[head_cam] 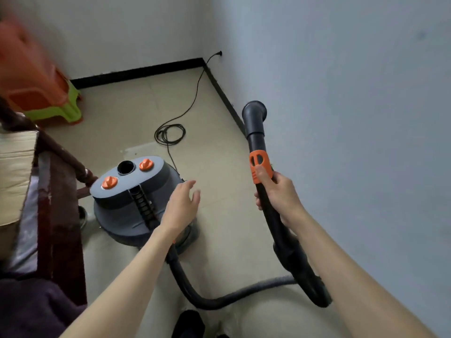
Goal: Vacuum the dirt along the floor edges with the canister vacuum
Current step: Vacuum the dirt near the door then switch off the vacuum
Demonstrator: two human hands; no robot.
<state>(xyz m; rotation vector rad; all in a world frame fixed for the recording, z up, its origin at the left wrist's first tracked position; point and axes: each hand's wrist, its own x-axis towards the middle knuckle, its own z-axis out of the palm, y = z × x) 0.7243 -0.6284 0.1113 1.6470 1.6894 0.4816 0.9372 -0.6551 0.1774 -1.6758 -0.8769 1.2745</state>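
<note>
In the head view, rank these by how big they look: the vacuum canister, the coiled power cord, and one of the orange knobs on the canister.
1. Vacuum canister, clearly largest.
2. Coiled power cord; it lies farther away, so its true size is less sure.
3. Orange knob, smallest.

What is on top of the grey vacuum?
On the vacuum top: two orange knobs, a round black hole. The left hand, open, covers part of its right side.
</note>
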